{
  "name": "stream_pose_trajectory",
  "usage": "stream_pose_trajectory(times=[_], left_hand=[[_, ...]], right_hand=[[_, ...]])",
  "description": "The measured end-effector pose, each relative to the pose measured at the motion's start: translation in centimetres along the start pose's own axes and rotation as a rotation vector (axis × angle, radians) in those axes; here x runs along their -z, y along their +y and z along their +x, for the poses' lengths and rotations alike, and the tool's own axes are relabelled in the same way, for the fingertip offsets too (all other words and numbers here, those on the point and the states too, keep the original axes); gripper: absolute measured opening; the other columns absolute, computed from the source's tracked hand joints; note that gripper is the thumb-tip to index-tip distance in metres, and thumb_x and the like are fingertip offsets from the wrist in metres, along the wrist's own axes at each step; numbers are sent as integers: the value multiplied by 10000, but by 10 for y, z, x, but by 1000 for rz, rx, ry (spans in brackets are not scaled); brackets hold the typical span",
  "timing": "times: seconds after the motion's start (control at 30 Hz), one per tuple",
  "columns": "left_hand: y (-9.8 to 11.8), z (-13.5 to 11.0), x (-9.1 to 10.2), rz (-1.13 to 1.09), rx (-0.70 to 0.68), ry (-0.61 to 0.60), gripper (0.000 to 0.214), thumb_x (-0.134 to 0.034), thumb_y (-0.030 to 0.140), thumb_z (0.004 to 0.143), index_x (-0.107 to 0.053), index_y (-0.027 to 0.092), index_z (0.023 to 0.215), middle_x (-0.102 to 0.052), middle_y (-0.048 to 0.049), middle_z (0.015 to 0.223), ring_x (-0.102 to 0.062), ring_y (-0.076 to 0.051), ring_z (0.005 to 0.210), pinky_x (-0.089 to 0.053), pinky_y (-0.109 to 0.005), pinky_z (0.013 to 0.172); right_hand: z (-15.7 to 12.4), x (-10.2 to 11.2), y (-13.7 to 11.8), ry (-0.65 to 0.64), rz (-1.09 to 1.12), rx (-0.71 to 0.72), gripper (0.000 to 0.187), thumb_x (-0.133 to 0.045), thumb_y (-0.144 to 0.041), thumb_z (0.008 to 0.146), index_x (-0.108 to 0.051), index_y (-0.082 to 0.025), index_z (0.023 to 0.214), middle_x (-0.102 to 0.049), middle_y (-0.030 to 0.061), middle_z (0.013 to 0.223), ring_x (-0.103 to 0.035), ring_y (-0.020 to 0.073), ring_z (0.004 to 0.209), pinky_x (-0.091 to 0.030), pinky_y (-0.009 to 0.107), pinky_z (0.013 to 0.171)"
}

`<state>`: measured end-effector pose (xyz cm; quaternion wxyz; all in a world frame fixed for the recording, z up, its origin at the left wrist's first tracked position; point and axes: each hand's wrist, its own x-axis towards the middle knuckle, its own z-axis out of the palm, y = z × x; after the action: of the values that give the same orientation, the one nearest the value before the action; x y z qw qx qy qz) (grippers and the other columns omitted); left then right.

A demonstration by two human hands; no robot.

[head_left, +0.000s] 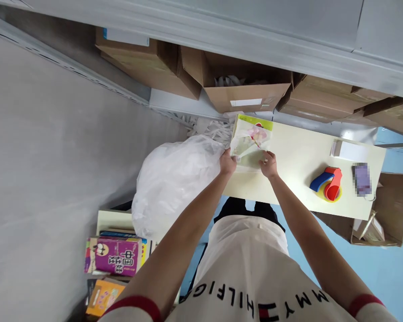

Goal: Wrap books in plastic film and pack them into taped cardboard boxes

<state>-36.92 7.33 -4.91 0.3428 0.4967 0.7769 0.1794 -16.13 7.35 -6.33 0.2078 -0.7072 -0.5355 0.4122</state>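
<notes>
On the narrow cream table (298,147) lies a book (255,157) with a green top edge and a pink picture. A translucent plastic bag seems to cover most of it, leaving the green strip bare. My left hand (227,162) is closed at the book's lower left edge, gripping the bag there. At the lower right edge, my right hand (268,164) has its fingers pinched on the bag. Exactly how much of the book each hand also grips is hidden. A big heap of white plastic bags (174,179) bulges just left of my left hand.
Right on the table are a red and blue tape dispenser (332,185), a white box (349,150) and a blurred purple object (362,179). Open cartons (248,96) line the shelf behind. Books (116,257) are stacked lower left; another carton (398,205) stands right.
</notes>
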Motion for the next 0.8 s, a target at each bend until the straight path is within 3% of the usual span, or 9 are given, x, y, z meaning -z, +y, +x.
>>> stream_pose_trajectory(times=[0.13, 0.27, 0.43, 0.6, 0.8], left_hand=[[-2, -1, 1, -9, 0, -16, 453, -595, 132, 794, -620, 94, 1244, -685, -153, 1228, -615, -284, 1197, -451, -370, 1072], [-2, -4, 2, 3, 17, -43, 486, -585, 122, 798, -587, 107, 1284, -681, -144, 1245, -610, -276, 1212, -448, -375, 1079], [5, -14, 8, 0, 94, -67, 589, -560, 95, 815, -464, 63, 1395, -606, -193, 1351, -566, -276, 1281, -420, -363, 1107], [10, -30, 12, -41, 65, -46, 711, -604, 81, 760, -382, 36, 1434, -508, -250, 1429, -438, -328, 1394, -329, -437, 1174], [12, -52, 16, -104, -31, -61, 756, -647, 165, 744, -348, 91, 1435, -424, -246, 1493, -305, -354, 1465, -260, -522, 1193]], right_hand=[[0, 5, 1, 16, -75, 39, 529, -625, -199, 723, -636, -165, 1250, -529, 158, 1325, -604, 268, 1118, -502, 458, 1033], [3, 9, -3, 10, -78, 39, 503, -631, -205, 724, -661, -180, 1225, -572, 139, 1285, -633, 256, 1052, -507, 460, 1028], [-2, 20, -15, -21, 9, -112, 557, -708, -265, 685, -653, -176, 1232, -573, 147, 1300, -652, 262, 1013, -548, 446, 943], [-23, 42, -23, 35, 113, -168, 536, -715, -319, 687, -651, -211, 1208, -567, 146, 1328, -659, 254, 1027, -583, 399, 822], [-66, 78, -22, 77, 128, -172, 525, -685, -402, 693, -654, -188, 1171, -655, 139, 1194, -696, 204, 846, -557, 324, 663]])
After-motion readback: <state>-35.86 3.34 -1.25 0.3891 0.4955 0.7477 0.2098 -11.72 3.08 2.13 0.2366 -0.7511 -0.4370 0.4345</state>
